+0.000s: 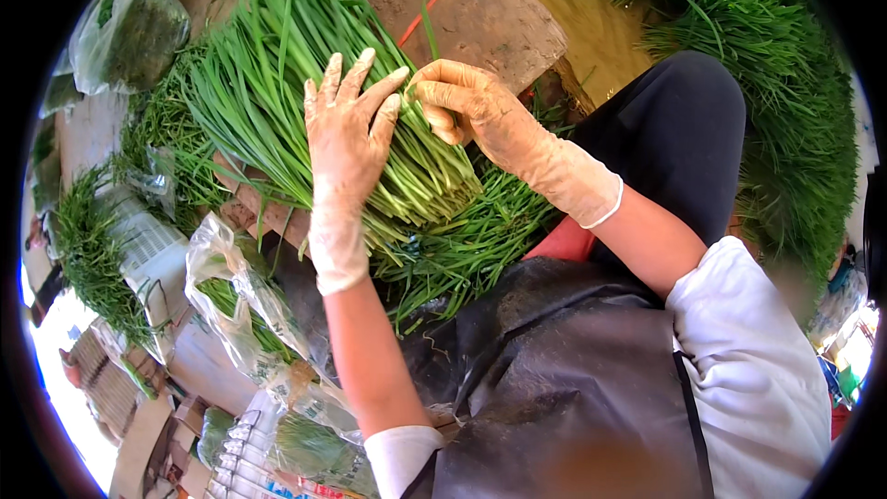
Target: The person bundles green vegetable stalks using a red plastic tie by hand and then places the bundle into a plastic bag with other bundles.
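Observation:
A large bundle of garlic chives [277,65] lies on a wooden board [490,32], its green leaves toward the far left and its pale cut ends toward me. My left hand [349,134], in a thin, soiled glove, rests on the bundle with fingers spread. Just right of its index fingertip is my right hand [480,111], gloved too, its thumb and fingers pinched together above the stalks. Whatever the pinch holds is too small to make out. Beyond the hands, a thin red strip [425,14] lies on the board beside a loose green leaf.
Loose chives [462,245] lie below the board, against my dark apron [554,360]. A big heap of chives [767,83] fills the right side. At left are a clear plastic bag of greens [134,28], an opened plastic bag [231,282] and a white crate [143,240].

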{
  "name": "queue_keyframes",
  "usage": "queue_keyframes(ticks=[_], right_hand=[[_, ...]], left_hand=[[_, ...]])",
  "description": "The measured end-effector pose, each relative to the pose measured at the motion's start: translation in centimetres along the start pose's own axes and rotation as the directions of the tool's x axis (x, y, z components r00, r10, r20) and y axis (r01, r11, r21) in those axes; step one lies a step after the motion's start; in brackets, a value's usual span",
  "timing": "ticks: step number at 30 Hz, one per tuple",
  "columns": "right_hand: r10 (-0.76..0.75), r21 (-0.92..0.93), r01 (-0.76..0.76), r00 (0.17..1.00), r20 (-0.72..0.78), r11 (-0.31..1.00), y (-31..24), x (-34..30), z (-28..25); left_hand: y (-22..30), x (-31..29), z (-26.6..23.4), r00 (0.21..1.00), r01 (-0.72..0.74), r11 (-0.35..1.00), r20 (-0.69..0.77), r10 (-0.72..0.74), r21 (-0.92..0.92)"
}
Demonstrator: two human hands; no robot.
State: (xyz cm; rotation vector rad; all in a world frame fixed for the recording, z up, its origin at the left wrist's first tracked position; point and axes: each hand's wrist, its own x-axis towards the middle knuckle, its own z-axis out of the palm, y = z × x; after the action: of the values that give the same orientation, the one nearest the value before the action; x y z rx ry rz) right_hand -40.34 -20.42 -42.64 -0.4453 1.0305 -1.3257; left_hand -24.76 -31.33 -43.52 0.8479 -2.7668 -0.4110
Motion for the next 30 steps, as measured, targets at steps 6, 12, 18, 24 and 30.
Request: queue_keyframes(ticks=[6,12,18,24,30], right_hand=[[0.124,-0.277,-0.086,0.985,0.124,0.957,-3.9,-6.8,-1.2],[0.486,-0.882,0.117,0.797,0.358,0.456,-2.6,-11.9,-5.9],[-0.306,-0.961,0.263,0.925,0.226,0.083,-0.2,-5.8,-0.3],[-0.239,-0.988,-0.134,0.965,-0.112,-0.079,1.7,-0.2,3.1],[-0.415,-0.923,0.074,0.905,-0.097,0.377,0.7,-1.2,-0.1]], left_hand=[[-1.4,-0.7,1.5,0.998,0.054,0.999,0.035,-0.054,-0.005],[-2.3,-0.8,0.4,0.996,0.093,0.941,0.018,-0.092,-0.325],[-1.7,-3.3,-0.6,0.925,0.154,0.833,-0.218,-0.31,-0.532],[-1.3,-2.9,0.2,0.892,0.175,0.81,-0.258,-0.37,-0.559],[-1.7,-3.5,0.3,0.878,0.176,0.769,-0.256,-0.405,-0.614]])
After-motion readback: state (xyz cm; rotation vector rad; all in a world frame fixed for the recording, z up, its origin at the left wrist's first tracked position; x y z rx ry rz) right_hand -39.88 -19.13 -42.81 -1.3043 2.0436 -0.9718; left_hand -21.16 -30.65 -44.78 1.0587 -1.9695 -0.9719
